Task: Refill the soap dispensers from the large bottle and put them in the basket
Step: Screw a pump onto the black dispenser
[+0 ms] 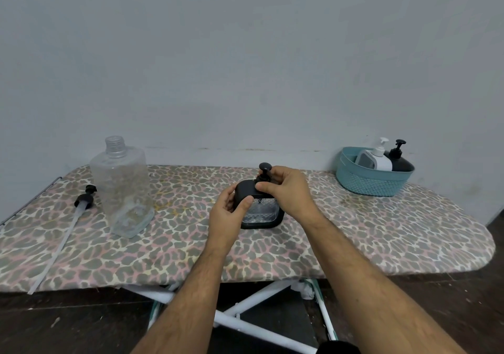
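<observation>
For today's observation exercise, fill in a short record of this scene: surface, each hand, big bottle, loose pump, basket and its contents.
surface: ironing board with a leopard-print cover
left hand: left hand grips the side of the square dispenser
right hand: right hand holds its black pump top
big bottle: large clear bottle, upright, uncapped, at the left
loose pump: black pump with long tube, lying left of the bottle
basket: teal basket, far right
basket contents: white dispenser and black dispenser
</observation>
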A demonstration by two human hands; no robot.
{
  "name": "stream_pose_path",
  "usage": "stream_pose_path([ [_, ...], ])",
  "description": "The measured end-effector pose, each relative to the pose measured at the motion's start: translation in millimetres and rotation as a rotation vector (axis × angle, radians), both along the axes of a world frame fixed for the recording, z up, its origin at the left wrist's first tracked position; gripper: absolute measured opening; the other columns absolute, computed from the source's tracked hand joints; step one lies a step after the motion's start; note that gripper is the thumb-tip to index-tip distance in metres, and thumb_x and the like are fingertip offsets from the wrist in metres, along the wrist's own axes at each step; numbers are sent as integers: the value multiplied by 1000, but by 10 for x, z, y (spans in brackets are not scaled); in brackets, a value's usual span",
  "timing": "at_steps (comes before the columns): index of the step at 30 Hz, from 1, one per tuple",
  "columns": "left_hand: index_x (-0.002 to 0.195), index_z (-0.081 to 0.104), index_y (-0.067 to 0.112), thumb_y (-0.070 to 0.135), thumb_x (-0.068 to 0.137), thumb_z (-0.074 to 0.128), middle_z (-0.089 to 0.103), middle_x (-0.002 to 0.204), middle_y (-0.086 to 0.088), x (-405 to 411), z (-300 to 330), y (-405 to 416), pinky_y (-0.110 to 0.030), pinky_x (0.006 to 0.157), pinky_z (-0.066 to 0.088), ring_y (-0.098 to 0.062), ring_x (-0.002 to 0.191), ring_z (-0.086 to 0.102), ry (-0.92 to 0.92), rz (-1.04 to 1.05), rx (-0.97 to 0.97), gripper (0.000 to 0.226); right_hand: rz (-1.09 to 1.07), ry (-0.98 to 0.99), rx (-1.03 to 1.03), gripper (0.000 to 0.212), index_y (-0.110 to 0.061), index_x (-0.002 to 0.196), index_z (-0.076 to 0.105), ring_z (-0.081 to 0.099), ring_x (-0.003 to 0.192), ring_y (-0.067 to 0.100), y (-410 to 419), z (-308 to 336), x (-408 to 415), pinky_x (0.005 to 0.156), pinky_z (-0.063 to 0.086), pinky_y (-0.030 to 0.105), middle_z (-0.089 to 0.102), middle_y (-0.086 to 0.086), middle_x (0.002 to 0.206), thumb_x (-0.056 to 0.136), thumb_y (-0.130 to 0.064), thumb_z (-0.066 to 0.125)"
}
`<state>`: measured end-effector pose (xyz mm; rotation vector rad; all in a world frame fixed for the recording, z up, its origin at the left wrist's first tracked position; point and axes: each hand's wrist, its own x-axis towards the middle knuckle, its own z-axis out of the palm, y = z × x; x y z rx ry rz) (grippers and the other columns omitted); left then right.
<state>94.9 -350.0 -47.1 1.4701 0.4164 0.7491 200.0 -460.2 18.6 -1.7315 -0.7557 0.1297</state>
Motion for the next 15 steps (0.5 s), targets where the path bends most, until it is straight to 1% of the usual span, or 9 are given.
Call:
stream_pose_path([
  [2,129,53,33,31,87,73,61,113,20,2,-2,1,-10,79,46,8,105,58,2,0,1,46,-46,-20,-8,17,-25,90,76,73,91,9,36,-48,-20,92,57,40,77,-7,92,76,-17,82],
  [6,128,53,33,31,87,72,62,116,18,15,-13,11,-11,82,45,5,107,59,11,0,4,45,-147,-70,-38,15,-24,92,77,71,89,5,80,-82,-66,91,56,37,77,-10,92,78,-25,81],
  [8,131,53,31,32,88,72,62,116,18,15,-13,8,-9,81,45,6,107,58,12,3,8,48,-166,-88,-64,19,-22,97,77,70,90,4,79,-79,-89,92,55,35,77,-10,94,79,-27,80],
  [10,134,52,28,33,88,72,61,116,17,13,-13,5,-11,83,45,6,108,58,21,4,15,51,-162,-83,-76,25,-21,102,76,70,95,4,64,-75,-89,95,54,35,76,-9,98,79,-28,80],
  [12,137,52,26,34,88,71,62,120,13,4,-10,4,-15,87,46,5,110,57,25,-7,14,53,-136,-79,-84,26,-21,103,75,69,99,5,35,-62,-87,97,53,36,76,-9,102,79,-28,80],
  [15,141,49,23,34,88,72,61,128,6,-10,8,-3,-22,94,48,1,113,57,34,-24,4,59,-21,-39,-100,23,-21,103,73,69,101,11,-41,41,-59,97,54,40,74,-5,106,81,-22,81],
])
